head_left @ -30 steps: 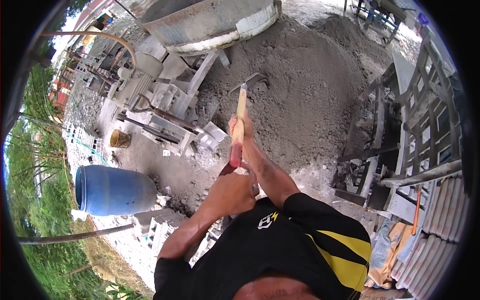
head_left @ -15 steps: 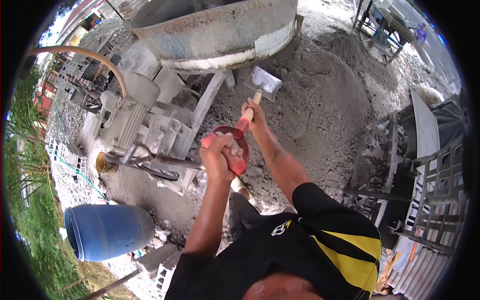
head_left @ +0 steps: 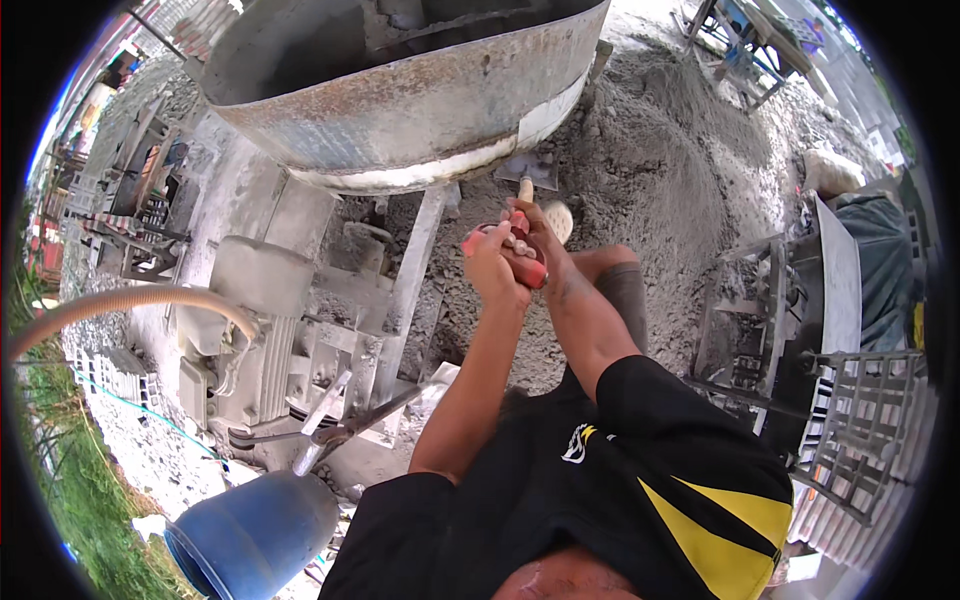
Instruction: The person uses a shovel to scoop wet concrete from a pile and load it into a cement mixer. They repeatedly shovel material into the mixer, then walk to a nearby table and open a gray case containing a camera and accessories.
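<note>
Both my hands are on a shovel [head_left: 526,190] with a red D-shaped handle and a pale wooden shaft. My left hand [head_left: 494,262] is wrapped round the red handle. Just ahead of it, my right hand [head_left: 536,228] grips the shaft close to the handle. The grey metal blade [head_left: 532,168] lies low by the heap of grey sand [head_left: 665,170], partly under the rim of a large round metal drum [head_left: 400,115]. How far the blade sits in the sand cannot be made out. My foot [head_left: 556,222] is beside the shaft.
A dusty motor [head_left: 262,280] with a tan hose [head_left: 140,300] stands left of the drum on a frame [head_left: 412,270]. Metal bars [head_left: 350,425] stick out nearby. A blue plastic barrel [head_left: 262,530] lies at lower left. Pallet-like racks [head_left: 875,420] and a board [head_left: 838,270] stand at right.
The shovel and both hands have gone forward, the blade now close under the drum. My right hand is nearer the red handle. My leg has come forward beside the shovel, and the view has shifted.
</note>
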Motion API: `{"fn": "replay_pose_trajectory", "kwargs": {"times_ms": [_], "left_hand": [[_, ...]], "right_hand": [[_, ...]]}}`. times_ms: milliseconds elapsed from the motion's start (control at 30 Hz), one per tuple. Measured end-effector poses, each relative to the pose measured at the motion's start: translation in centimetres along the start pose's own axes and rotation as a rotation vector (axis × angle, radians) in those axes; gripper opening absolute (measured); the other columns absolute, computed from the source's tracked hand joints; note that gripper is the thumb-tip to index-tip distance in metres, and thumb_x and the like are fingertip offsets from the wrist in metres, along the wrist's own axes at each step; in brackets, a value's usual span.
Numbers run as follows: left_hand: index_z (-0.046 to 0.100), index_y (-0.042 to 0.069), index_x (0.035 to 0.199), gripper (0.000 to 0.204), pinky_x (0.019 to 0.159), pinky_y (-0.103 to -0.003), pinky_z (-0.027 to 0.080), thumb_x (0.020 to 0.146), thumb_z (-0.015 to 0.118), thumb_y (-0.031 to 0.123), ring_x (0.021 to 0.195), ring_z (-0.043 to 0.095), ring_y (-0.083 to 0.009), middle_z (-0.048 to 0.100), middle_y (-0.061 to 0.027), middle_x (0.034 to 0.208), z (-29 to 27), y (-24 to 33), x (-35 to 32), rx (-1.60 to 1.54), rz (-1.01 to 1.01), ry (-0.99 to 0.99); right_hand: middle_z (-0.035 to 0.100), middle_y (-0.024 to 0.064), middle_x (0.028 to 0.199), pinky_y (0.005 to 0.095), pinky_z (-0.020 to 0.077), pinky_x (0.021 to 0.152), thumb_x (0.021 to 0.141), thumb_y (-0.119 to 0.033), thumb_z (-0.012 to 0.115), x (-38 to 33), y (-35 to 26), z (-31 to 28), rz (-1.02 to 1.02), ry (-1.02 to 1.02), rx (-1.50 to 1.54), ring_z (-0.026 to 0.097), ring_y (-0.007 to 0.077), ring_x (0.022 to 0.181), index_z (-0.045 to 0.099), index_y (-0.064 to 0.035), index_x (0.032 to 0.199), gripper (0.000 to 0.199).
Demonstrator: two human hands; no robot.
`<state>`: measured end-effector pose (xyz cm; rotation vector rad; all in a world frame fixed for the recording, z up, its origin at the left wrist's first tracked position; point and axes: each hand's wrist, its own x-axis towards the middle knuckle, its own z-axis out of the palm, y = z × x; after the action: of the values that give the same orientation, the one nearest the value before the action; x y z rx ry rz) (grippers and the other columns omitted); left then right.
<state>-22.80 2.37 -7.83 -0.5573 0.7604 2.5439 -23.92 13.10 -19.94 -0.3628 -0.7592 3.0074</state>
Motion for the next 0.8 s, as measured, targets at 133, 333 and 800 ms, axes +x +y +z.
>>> {"fn": "replay_pose_trajectory", "kwargs": {"times_ms": [133, 333, 800], "left_hand": [[0.044, 0.013, 0.073, 0.017, 0.049, -0.028, 0.041, 0.080, 0.057, 0.006, 0.048, 0.044, -0.0122, 0.043, 0.0007, 0.059, -0.8, 2.7, 1.1, -0.056, -0.067, 0.024], [0.043, 0.013, 0.072, 0.016, 0.048, -0.031, 0.041, 0.077, 0.055, 0.005, 0.047, 0.044, -0.0133, 0.042, -0.0001, 0.058, -2.1, -1.2, 13.2, -0.050, -0.052, 0.034], [0.042, 0.008, 0.066, 0.017, 0.047, -0.033, 0.040, 0.072, 0.057, 0.003, 0.045, 0.044, -0.0181, 0.040, -0.0023, 0.056, -7.8, -0.9, 11.5, -0.072, -0.202, 0.161]], "right_hand": [[0.051, 0.0055, 0.061, 0.0289, 0.0489, 0.050, 0.082, -0.010, 0.055, 7.3, 1.0, -1.4, 0.181, 0.420, 0.068, 0.053, 0.0179, 0.053, 0.050, -0.0047, 0.073, 0.011], [0.046, 0.0058, 0.055, 0.0320, 0.0448, 0.046, 0.079, -0.012, 0.054, 18.1, -1.9, -8.8, 0.187, 0.356, -0.073, 0.048, 0.0206, 0.045, 0.047, -0.0067, 0.065, 0.017], [0.049, 0.0111, 0.062, 0.0383, 0.0474, 0.049, 0.078, -0.009, 0.055, 16.0, 2.9, -9.9, 0.359, 0.732, -0.363, 0.051, 0.0253, 0.051, 0.049, -0.0025, 0.073, 0.010]]}}
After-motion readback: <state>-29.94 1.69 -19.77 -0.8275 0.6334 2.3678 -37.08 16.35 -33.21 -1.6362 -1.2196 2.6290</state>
